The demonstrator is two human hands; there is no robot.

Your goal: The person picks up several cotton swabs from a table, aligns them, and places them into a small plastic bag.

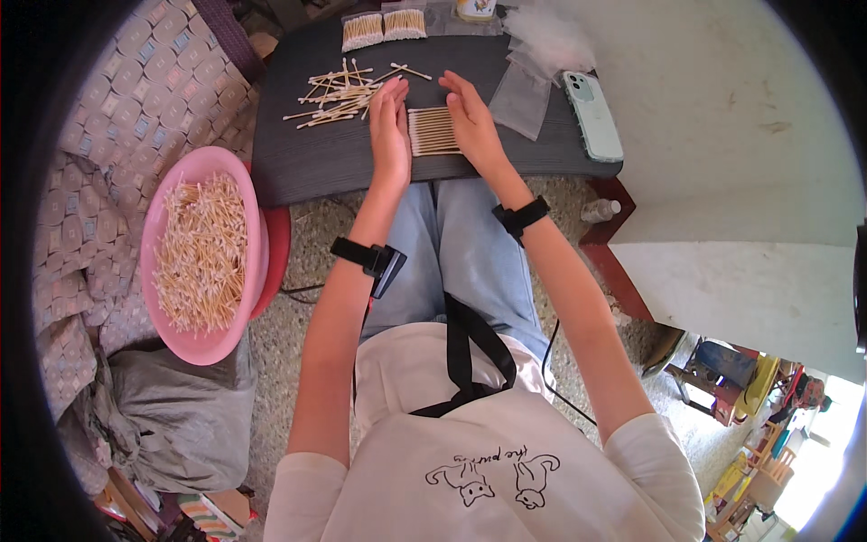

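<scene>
A neat row of cotton swabs lies side by side on the dark tabletop, between my two hands. My left hand stands on edge along the row's left side, fingers stretched out and together. On the other side my right hand is flat and slanted, its fingers straight and its palm toward the swabs. Part of the row's right side is hidden under this hand. A loose pile of cotton swabs lies crisscrossed just left of my left hand.
Two packed bundles of swabs lie at the table's far edge. Clear plastic bags and a pale green phone lie on the right. A pink basin heaped with swabs stands left of the dark table. A wall rises at right.
</scene>
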